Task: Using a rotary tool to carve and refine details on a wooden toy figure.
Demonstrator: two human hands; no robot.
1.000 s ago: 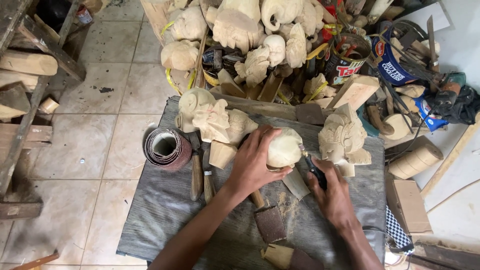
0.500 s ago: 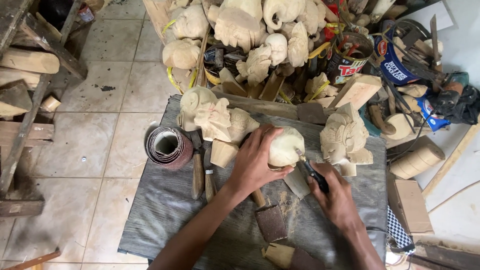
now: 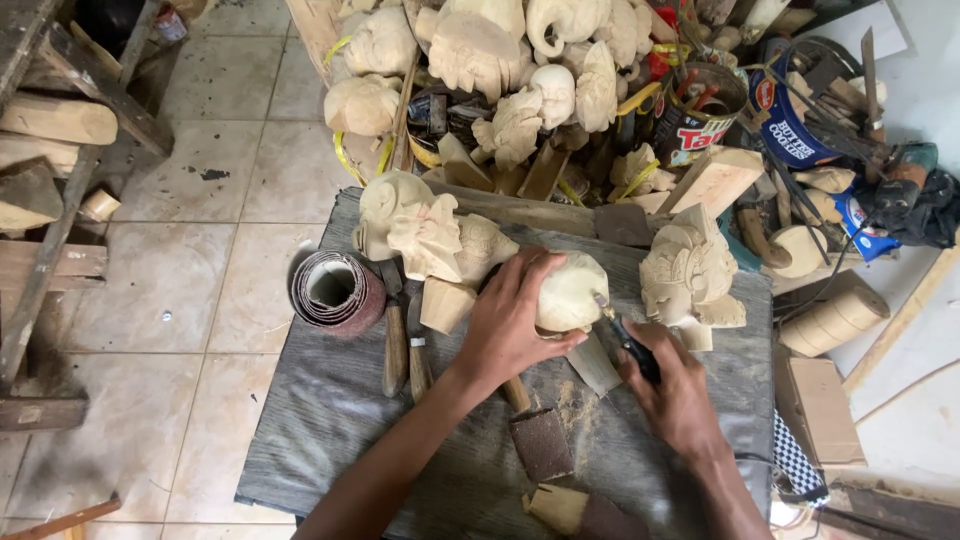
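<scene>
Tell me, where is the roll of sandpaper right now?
The roll of sandpaper lies on the grey board's left edge, beside two wooden-handled chisels, left of the left hand.

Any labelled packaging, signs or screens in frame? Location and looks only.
Round tin with red, white and dark label: back of pile, upright.
Blue tub with red-and-white label: right of the tin, holding tools.
Small blue-and-white container: far right.
Plain brown cardboard box: right of bench.
No signs or screens.

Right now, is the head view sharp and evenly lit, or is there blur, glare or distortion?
Head view: soft, even light, no hard shadows; left hand on the pale wooden carving and right hand read sharp; white wall at upper right is bright, near washed out; wide-angle bending at the edges.
</scene>
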